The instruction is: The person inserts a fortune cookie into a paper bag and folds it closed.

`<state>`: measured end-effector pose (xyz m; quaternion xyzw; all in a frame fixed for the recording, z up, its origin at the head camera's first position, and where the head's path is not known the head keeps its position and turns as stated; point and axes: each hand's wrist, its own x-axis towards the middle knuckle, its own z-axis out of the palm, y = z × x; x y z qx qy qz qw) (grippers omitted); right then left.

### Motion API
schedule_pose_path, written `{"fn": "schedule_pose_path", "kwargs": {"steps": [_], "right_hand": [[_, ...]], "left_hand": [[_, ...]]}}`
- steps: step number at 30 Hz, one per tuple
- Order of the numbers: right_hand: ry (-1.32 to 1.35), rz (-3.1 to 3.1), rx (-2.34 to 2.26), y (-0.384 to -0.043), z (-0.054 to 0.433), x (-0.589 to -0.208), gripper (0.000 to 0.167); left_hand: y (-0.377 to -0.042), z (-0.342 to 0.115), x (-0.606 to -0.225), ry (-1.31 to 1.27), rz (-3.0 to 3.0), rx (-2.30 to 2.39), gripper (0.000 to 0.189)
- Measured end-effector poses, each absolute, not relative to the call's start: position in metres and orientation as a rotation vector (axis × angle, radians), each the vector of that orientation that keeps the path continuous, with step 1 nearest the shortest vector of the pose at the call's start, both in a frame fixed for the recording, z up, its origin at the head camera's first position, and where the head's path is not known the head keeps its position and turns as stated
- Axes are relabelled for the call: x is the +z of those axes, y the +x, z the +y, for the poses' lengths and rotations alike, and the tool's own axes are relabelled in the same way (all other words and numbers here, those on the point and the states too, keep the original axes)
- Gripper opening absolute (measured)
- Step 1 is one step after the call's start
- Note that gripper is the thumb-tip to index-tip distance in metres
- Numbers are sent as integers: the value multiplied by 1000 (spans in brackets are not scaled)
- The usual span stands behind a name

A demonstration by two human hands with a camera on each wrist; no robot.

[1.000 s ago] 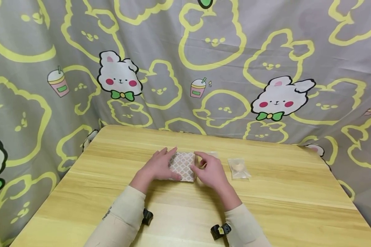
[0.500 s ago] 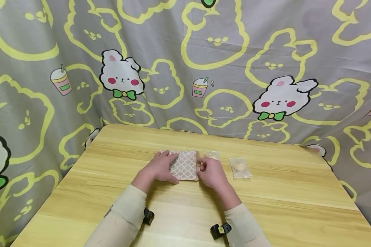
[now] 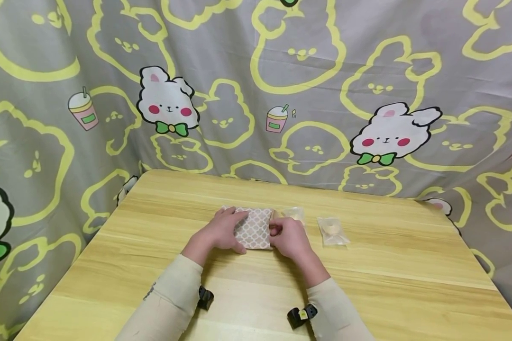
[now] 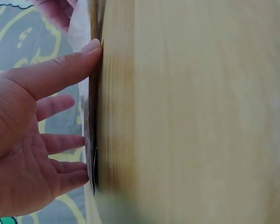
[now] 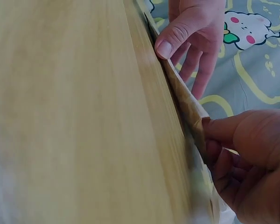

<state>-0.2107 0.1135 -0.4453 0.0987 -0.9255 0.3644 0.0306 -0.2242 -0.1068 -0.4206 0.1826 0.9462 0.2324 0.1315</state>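
A flat paper bag (image 3: 256, 230) with a white-and-beige lattice pattern lies on the wooden table. My left hand (image 3: 222, 230) rests over its left part with the fingers spread, and the left wrist view shows that thumb at the bag's near edge. At the bag's right end my right hand (image 3: 292, 237) pinches the paper. From the right wrist view, the right thumb (image 5: 224, 129) presses on the brown edge while the other fingers curl behind it. What lies inside the bag, if anything, is hidden.
Just behind the right hand lies a clear plastic packet (image 3: 294, 213), partly covered. Farther right is another clear packet (image 3: 333, 230) with a pale round thing inside. The wooden table (image 3: 388, 284) meets a cartoon-print curtain (image 3: 315, 71) at the back.
The right hand has closed its fingers on the bag's right end, where a brown opening showed before. The left hand has stayed nearly in place, its thumb now at the bag's near edge.
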Motion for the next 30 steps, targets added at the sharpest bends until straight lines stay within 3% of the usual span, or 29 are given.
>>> {"fn": "schedule_pose_path", "kwargs": {"steps": [3, 11, 19, 30], "right_hand": [[300, -2833, 1194, -212, 112, -447, 34], [342, -2830, 1220, -214, 110, -454, 25], [546, -2809, 1185, -215, 111, -456, 17], [747, -2762, 1216, -216, 113, -458, 24]], "left_hand": [[-225, -107, -420, 541, 2747, 680, 101], [-227, -107, -422, 564, 2759, 685, 102], [-227, -108, -421, 567, 2736, 730, 102], [-231, -112, -420, 542, 2729, 750, 109]]}}
